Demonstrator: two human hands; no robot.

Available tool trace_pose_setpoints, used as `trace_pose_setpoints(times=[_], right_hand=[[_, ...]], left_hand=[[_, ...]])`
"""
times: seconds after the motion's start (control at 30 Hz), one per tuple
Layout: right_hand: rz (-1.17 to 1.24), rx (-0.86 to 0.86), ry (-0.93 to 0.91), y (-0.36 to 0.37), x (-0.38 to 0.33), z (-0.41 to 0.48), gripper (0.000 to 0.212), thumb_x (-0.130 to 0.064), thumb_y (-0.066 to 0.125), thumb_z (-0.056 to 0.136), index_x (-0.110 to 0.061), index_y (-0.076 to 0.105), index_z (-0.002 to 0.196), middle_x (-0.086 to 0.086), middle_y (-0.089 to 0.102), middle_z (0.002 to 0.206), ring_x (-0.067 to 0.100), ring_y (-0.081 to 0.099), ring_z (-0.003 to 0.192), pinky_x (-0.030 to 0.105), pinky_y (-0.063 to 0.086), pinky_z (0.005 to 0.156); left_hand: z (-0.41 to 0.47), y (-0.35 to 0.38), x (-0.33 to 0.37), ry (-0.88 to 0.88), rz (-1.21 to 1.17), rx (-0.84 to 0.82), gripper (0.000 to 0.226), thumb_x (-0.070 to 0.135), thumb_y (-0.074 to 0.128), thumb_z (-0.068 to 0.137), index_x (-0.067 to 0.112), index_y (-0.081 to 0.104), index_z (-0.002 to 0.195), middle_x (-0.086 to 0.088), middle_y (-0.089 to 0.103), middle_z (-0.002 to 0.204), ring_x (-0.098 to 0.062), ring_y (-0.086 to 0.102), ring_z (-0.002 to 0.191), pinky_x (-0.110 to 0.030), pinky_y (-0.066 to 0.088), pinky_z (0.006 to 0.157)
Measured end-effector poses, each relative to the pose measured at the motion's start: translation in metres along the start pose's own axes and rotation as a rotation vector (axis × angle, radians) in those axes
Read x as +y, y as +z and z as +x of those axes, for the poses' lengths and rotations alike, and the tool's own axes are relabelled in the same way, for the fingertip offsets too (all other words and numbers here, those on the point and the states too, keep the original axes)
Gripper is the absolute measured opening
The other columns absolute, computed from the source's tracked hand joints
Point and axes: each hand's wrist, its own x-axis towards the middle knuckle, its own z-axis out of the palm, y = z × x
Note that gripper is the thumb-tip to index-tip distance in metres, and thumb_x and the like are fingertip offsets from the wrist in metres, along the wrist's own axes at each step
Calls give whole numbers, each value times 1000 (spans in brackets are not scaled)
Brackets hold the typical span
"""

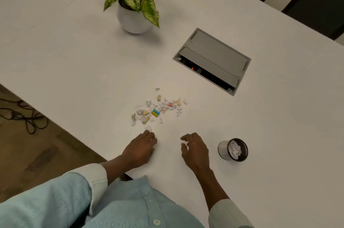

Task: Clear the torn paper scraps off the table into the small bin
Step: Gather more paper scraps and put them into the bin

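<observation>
Several torn paper scraps (158, 110), mostly white with a few tan and coloured bits, lie scattered on the white table (74, 60) just beyond my hands. My left hand (141, 147) rests knuckles up, its fingers curled together, and the fingertips almost touch the nearest white scrap (149, 128). What is under those fingers is hidden. My right hand (194, 148) hovers to the right with fingers spread and bent, holding nothing I can see. The small black mesh bin (223, 148) stands upright to the right of that hand, with white scraps inside.
A potted plant (133, 21) in a white pot stands at the back. A grey cable hatch (212, 60), partly open, is set into the table behind the scraps. The table's left edge runs diagonally, with cables (24, 116) on the floor below.
</observation>
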Motion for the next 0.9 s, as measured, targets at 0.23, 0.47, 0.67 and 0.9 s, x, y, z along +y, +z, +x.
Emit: trace_pose_setpoints(times=[0.23,0.47,0.67,0.9], right_hand=[[-39,-149,-91,35,-36,23,44,-32,65,93,-25,54,135,0,55,123,20,59,112,38,55,83],[-72,-283,-94,53,-66,52,89,-35,71,90,-23,15,159,6,26,158,23,30,145,43,49,106],[-167,-331,-184,67,-92,72,100,-30,73,90,-30,2,161,3,1,169,27,17,152,45,51,104],[-268,-298,-274,77,-113,98,101,-24,79,85,-34,11,160,4,4,170,29,12,154,46,58,96]], left_hand=[[-29,-23,-64,-257,0,49,54,35,73,86,8,58,131,-11,52,141,-31,50,131,-39,54,96],[-9,-31,-76,-366,-160,-15,101,55,73,85,7,20,158,-13,17,166,-30,18,154,-41,35,120],[20,-29,-79,-338,-127,-109,130,55,82,78,10,-6,162,-14,-9,171,-33,9,157,-43,33,123],[43,-28,-93,-263,-126,-98,126,35,89,76,13,0,163,-12,-5,172,-32,16,155,-43,41,117]])
